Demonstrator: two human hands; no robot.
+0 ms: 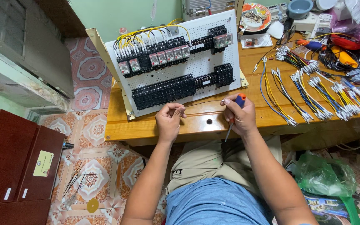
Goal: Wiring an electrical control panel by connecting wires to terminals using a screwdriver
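Head view | thin wire (203,102) stretched between both hands | left hand (169,121) fingers pinch one end – right hand (239,114) the other, plus screwdriver (234,118)

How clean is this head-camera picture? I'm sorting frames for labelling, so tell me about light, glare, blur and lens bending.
Head view: even, soft daylight with faint shadows under the left hand and right hand; mild glare on the varnished table; wide-angle bending curves the table edge and the cabinet at left; the centre is sharp, the thin black wire is readable, and the far cluttered corner is softer.
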